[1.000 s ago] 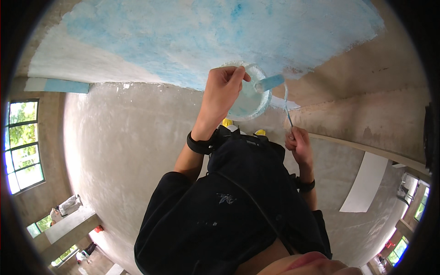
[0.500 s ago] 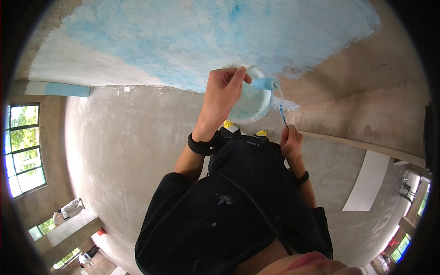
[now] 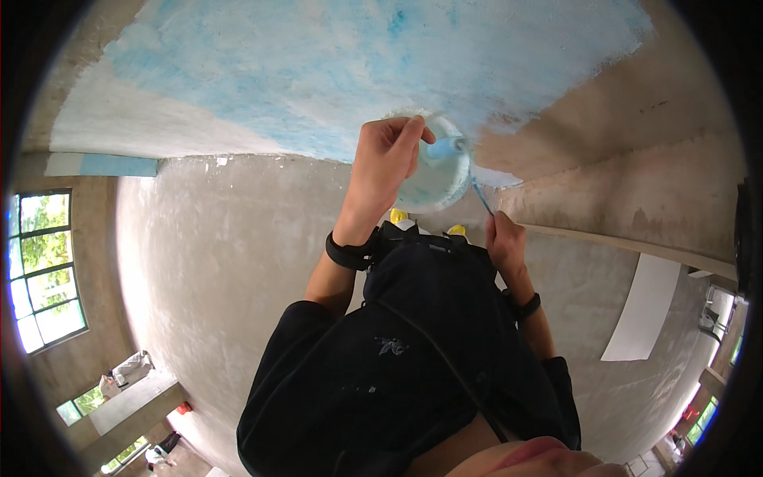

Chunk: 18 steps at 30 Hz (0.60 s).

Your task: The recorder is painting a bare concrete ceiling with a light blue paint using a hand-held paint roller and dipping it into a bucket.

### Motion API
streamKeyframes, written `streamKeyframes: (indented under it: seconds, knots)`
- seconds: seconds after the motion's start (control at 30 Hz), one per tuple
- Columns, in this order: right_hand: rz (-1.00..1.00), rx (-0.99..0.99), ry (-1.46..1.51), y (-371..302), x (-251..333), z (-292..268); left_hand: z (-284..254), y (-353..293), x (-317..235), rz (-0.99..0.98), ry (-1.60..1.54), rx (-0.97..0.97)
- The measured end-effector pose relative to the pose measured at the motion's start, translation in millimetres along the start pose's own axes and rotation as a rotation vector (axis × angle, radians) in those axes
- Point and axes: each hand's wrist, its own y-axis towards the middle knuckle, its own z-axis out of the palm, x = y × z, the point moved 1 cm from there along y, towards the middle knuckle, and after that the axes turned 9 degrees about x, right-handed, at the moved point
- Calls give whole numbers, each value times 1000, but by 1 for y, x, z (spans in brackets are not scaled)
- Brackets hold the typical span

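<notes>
My left hand (image 3: 389, 151) is closed at the near-left rim of a round white bucket (image 3: 455, 193), holding it up in front of the wall. Pale blue-white paint (image 3: 429, 176) coats the inside of the bucket. A small paint roller (image 3: 447, 148) with a light blue sleeve is over the bucket's opening, slightly blurred. Its thin blue-stained rod runs down to my right hand (image 3: 506, 241), which is wrapped round the handle. Most of the handle is hidden by the fingers.
The wall (image 3: 350, 63) ahead carries patchy light blue and white paint, with bare brown plaster (image 3: 620, 119) at its right. A white sheet (image 3: 642, 310) lies to the right on the concrete floor (image 3: 230, 254). Windows (image 3: 48, 270) show at the left.
The roller has moved left, from the bucket's right rim to over its opening. My right hand has shifted slightly up and left; my left hand stays with the bucket.
</notes>
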Motion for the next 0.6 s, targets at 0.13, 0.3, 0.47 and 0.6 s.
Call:
streamKeyframes:
  seconds: [0.13, 0.3, 0.47, 0.6]
  knots:
    - [-9, -93, 0, 3, -4, 1, 2, 3, 2, 18, -9, 17]
    - [86, -21, 97, 4, -7, 0, 3, 5, 1, 31, 3, 31]
    - [239, 37, 500, 3, -11, -3, 0, 7, 5, 20, -23, -3]
    - [439, 151, 996, -2, -18, -2, 1, 9, 5, 15, -20, -15]
